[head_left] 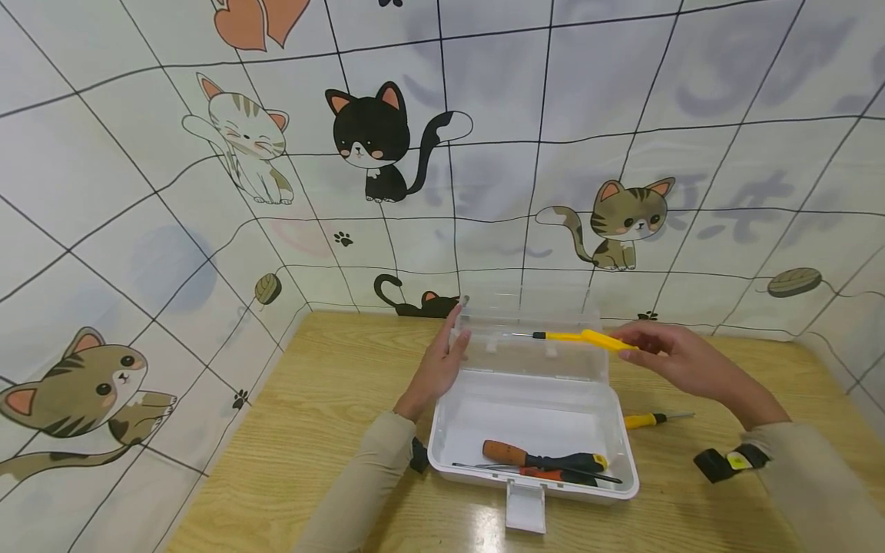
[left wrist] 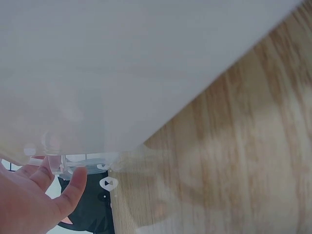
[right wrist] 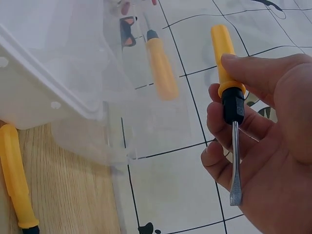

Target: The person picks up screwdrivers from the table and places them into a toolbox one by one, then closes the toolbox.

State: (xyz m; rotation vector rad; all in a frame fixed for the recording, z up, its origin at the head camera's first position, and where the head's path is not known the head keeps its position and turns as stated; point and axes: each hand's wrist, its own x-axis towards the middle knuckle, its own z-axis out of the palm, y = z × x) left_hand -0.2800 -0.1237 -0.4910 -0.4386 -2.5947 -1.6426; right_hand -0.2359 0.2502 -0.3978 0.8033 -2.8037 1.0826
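1. Screwdriver (head_left: 577, 336): the right hand (head_left: 681, 359) pinches it above the box (head_left: 456, 449); that light grip could let it drop.
2. Left hand (head_left: 442, 361), fingers straight, steadies the lid (head_left: 532, 361); easing off might let it fall shut.

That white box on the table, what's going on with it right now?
A person steadies the open white box's clear lid with the left hand. The right hand holds a yellow-handled screwdriver above the box. Two orange-and-black screwdrivers lie inside, and another yellow screwdriver rests on the wooden table beside it.
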